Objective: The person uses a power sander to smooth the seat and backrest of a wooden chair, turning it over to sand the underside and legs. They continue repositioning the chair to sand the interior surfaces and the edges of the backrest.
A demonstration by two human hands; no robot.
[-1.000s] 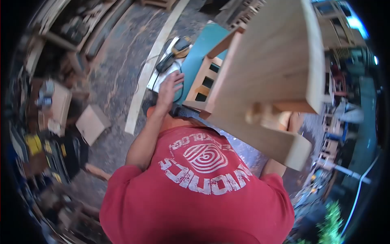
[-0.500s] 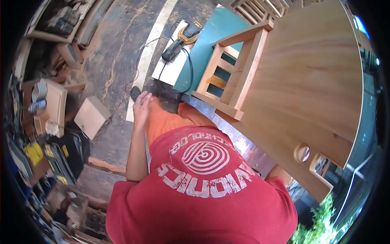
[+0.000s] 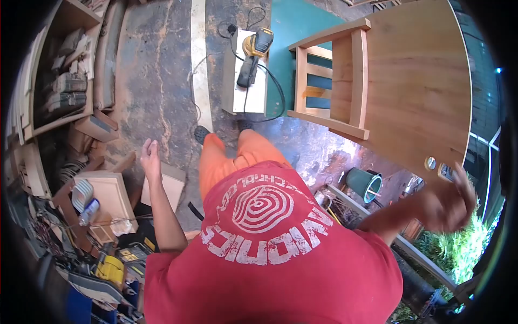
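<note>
My left hand point(image 3: 150, 158) is raised in the air at the left, fingers stretched out, holding nothing. Below it is a pale wooden box point(image 3: 168, 186), with a gap I cannot judge. Out to the right, my right hand point(image 3: 450, 205) is smeared by motion; some fingers look extended and nothing shows in them. It is nearest to the lower corner of a large wooden panel point(image 3: 415, 81), which has a round hole and a cut-out there. A slatted wooden frame point(image 3: 359, 81) rests against the panel. Ahead, a yellow and black power sander point(image 3: 256, 48) lies on a white box point(image 3: 233, 81).
A green board point(image 3: 291, 21) lies beyond the sander, whose cable loops down. At left stand a shelf point(image 3: 38, 127) of wood offcuts, a wooden drawer front point(image 3: 116, 189) and a yellow object point(image 3: 110, 269). A green bucket point(image 3: 362, 182) and plants point(image 3: 458, 251) are at right.
My left hand has moved away from my thigh, out to the left. My right hand has come into view at the right. The view has turned, and the bucket now shows.
</note>
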